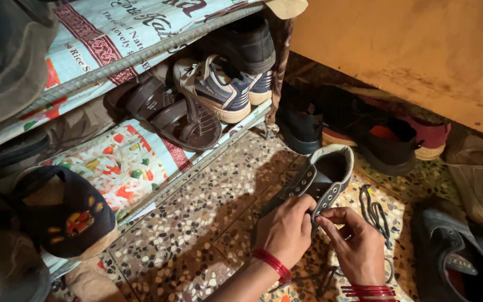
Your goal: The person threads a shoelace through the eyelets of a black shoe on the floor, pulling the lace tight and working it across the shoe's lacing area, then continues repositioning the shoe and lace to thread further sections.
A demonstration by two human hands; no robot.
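Shoe (321, 179), grey with a row of metal eyelets down each flap, lies on the speckled stone floor (208, 207) just in front of me, its opening turned up and away toward the wall. My left hand (286, 226) is closed over the near part of the shoe, fingers wrapped across the eyelet flap, a red bangle (272, 264) at the wrist. My right hand (356, 243) sits just beside it, thumb and forefinger pinched shut on something thin at the lower eyelets, too small to make out; more red bangles (369, 291) ring that wrist. A dark shoelace (374, 212) lies in a loose heap on the floor just right of the shoe, apart from my hands. To the left stands a shoe rack (141, 56) whose shelves are lined with printed sacks; on its middle shelf rest a pair of brown sandals (169, 112) and, beside them, a pair of blue and white sneakers (219, 89). A dark cap (68, 215) with a coloured patch sits on the lower shelf, near my left arm. Behind the grey shoe, against the orange wall (420, 50), a black shoe with a red lining (375, 137) lies on its side. Another dark shoe (454, 251) sits at the right edge, well apart from my hands.
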